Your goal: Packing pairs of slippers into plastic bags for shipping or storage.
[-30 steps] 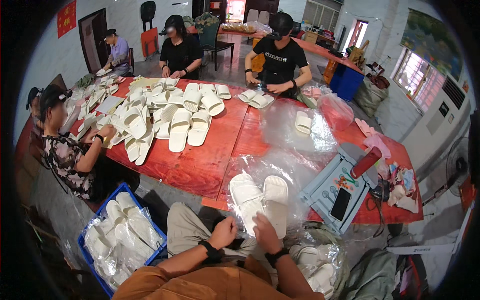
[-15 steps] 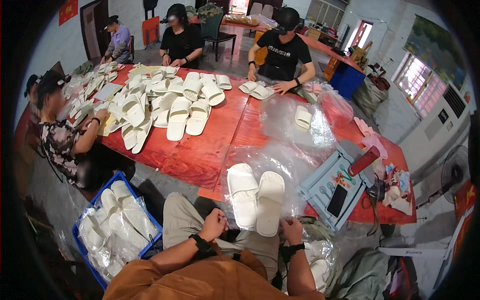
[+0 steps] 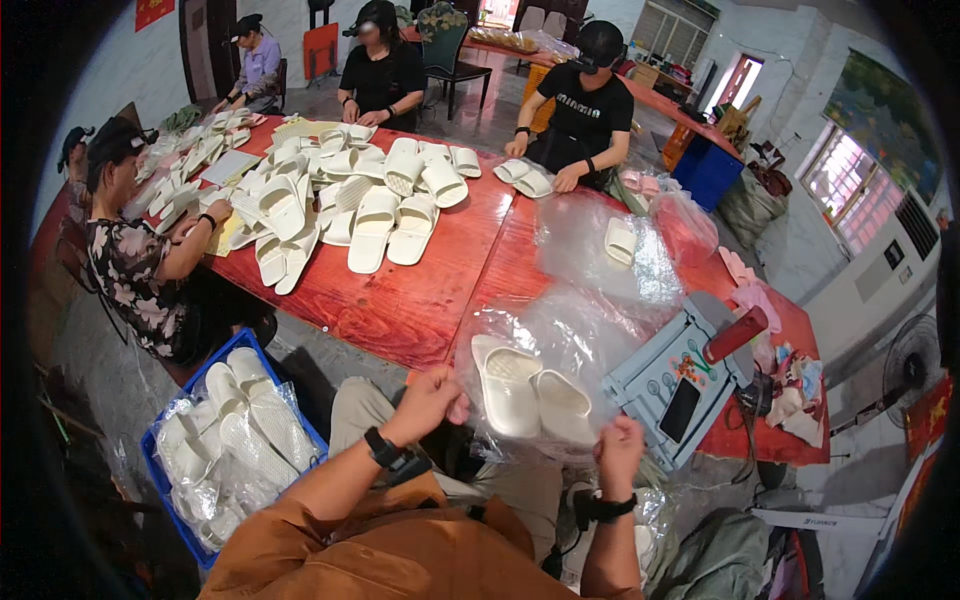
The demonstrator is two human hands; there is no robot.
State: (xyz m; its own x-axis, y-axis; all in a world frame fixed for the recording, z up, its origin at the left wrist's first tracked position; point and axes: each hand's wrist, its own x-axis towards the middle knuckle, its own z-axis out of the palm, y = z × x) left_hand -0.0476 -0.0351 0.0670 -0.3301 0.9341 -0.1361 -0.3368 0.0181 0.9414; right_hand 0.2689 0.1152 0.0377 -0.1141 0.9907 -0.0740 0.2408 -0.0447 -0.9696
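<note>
A pair of off-white slippers, the left one (image 3: 508,390) and the right one (image 3: 565,405), is at the near edge of the red table. Clear film of a plastic bag (image 3: 590,325) spreads around and below them, and they appear to be inside it. My left hand (image 3: 437,398) is closed at the bag's left edge, thumb and fingers pinched together. On the other side, my right hand (image 3: 619,450) is closed on the bag's right edge, just beside the right slipper. Both slippers sit between my hands, and neither hand grips them directly.
A grey-blue folding stool (image 3: 660,410) with a phone (image 3: 681,408) and a red cylinder (image 3: 735,334) stands at right. Loose slippers (image 3: 375,225) are heaped across the table. A blue crate (image 3: 160,490) of bagged slippers stands at lower left. Several co-workers sit around the table.
Both hands have risen with the bag's edges, the right one moving outward. The slippers have tipped and sunk deeper into the film, their open ends now facing me.
</note>
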